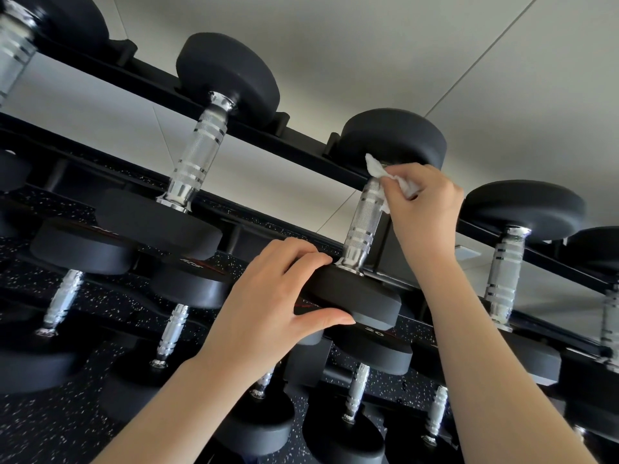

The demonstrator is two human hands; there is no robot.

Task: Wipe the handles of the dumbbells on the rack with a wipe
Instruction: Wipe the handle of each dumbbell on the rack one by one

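The left hand (268,296) grips the black rubber dumbbell head (355,296) to steady it, while the right hand (422,205) above pinches a crumpled white wipe (378,170) against the knurled chrome handle (365,216)

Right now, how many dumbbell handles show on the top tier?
5: far-left handle, second handle, wiped handle with the wipe, fourth handle, right-edge handle. More may lie out of frame.

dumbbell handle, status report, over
Right hand pinching wipe at handle top. Left hand gripping near dumbbell head. Nothing in the way.
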